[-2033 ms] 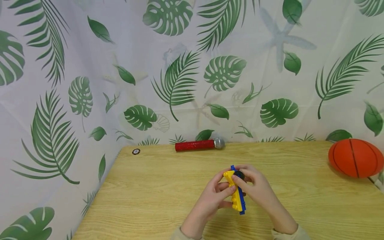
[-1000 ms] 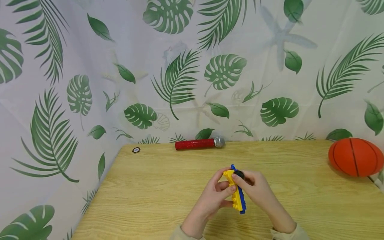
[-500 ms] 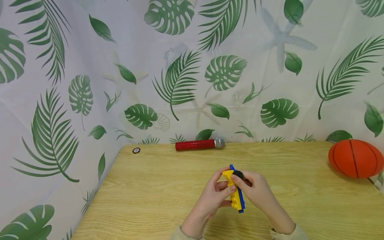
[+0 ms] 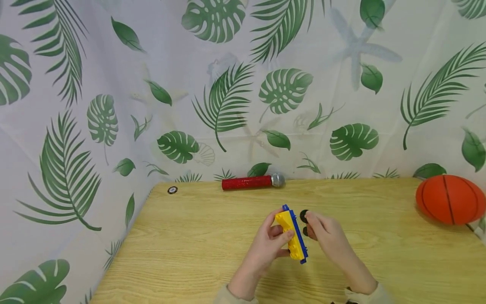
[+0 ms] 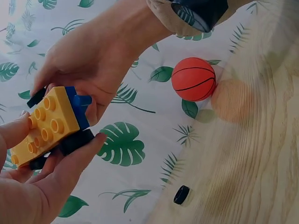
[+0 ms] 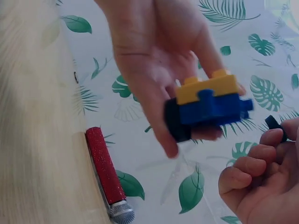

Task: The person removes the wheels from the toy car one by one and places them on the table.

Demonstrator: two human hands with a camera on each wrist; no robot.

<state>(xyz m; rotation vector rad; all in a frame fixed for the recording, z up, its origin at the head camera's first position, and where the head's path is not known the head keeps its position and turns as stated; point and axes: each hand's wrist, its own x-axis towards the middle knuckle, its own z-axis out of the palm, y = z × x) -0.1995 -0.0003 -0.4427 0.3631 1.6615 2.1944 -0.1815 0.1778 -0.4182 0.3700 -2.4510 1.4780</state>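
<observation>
Above the table, my left hand grips a toy car built from a studded yellow brick on a blue base. Its blue side, with small pegs, faces my right hand, a short gap away. That hand pinches a black wheel between thumb and finger. Just below, a second dark round piece shows beside its fingers, partly covered. In the left wrist view, a black wheel sits on the underside of the car, against the left fingers.
A red microphone with a silver head lies along the table's back edge. An orange ball with black lines rests at the far right. At the back left is a small round chip. Leaf-patterned cloth rises behind the table.
My right hand has drawn away to the right from the toy car with the black wheel. The left hand has shifted slightly left and tilted the car, baring its blue side.
</observation>
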